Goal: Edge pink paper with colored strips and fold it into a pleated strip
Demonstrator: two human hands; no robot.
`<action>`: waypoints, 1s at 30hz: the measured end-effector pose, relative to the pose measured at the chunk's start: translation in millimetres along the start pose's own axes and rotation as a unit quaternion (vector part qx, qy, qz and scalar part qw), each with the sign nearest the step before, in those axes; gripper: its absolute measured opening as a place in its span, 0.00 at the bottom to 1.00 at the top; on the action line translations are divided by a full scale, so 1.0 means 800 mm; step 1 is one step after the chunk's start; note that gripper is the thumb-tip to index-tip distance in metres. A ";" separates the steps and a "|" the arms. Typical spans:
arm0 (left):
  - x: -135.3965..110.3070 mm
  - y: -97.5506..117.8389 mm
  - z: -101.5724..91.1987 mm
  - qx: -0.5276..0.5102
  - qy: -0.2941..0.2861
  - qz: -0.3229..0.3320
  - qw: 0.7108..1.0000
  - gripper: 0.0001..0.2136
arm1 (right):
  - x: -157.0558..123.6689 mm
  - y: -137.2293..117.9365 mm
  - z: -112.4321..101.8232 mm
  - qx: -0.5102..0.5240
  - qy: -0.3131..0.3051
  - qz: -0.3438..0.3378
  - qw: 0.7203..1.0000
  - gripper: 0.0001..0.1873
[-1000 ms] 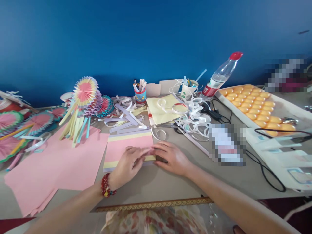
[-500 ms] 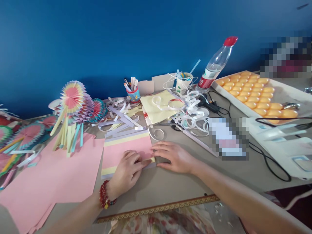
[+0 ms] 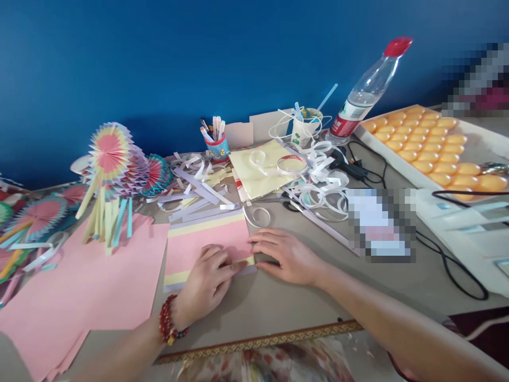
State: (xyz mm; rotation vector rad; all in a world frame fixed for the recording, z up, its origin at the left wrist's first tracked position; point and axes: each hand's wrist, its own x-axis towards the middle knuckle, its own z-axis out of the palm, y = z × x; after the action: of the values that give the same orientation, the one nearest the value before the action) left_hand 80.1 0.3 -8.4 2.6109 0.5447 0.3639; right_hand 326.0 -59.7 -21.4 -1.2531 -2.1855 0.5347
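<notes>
A striped sheet of paper [image 3: 207,241], pink in the middle with yellow and lilac bands along its near and far edges, lies flat on the table. My left hand [image 3: 209,278], a red bead bracelet at its wrist, rests on the sheet's lower right part. Its fingers are bent, and one digit points right along the near yellow band. At the right edge of the sheet, my right hand [image 3: 284,257] lies with fingers stretched out and thumb apart, fingertips touching the paper. The underside of both hands is hidden.
Pink sheets [image 3: 115,281] lie left, below a pleated paper rosette [image 3: 109,154] with streamers. Behind are paper strips [image 3: 202,185], a pen cup [image 3: 218,148], a tape roll [image 3: 292,164] and a paper cup [image 3: 304,132]. Rightward stand a bottle [image 3: 360,101] and a tray of yellow domes [image 3: 429,143].
Both hands keep almost the same pose on the striped sheet. The view has shifted slightly, so the bottle and tray appear farther right.
</notes>
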 end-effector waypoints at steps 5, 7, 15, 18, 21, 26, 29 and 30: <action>-0.001 0.000 0.000 -0.004 -0.012 0.004 1.000 0.20 | 0.001 0.000 0.000 0.006 0.005 -0.001 1.000 0.11; -0.001 0.000 0.000 -0.005 -0.011 0.004 1.000 0.20 | 0.002 -0.001 -0.001 0.008 0.005 0.002 1.000 0.11; -0.003 -0.003 0.001 0.009 -0.020 0.007 1.000 0.20 | 0.003 -0.001 -0.002 0.013 0.010 0.005 1.000 0.10; -0.003 -0.003 0.001 0.013 -0.024 0.008 1.000 0.20 | 0.006 -0.004 -0.001 0.012 0.022 0.008 1.000 0.08; -0.003 -0.002 0.001 0.009 -0.025 0.007 1.000 0.20 | 0.009 -0.008 0.001 0.005 0.033 0.027 0.999 0.07; -0.002 -0.002 0.000 0.002 -0.022 0.008 1.000 0.20 | 0.009 -0.010 0.005 -0.003 0.033 0.044 0.998 0.06; -0.001 -0.001 -0.002 -0.002 -0.018 0.008 1.000 0.21 | 0.008 -0.009 0.007 -0.007 0.035 0.050 0.998 0.05; -0.001 -0.001 -0.002 -0.003 -0.018 0.009 1.000 0.21 | 0.008 -0.009 0.007 -0.008 0.034 0.051 0.998 0.05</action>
State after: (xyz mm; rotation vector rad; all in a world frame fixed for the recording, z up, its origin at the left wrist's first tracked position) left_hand 78.4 0.9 -7.4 2.6121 0.5084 0.3231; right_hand 315.3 -58.1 -20.0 -1.3773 -2.0821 0.5087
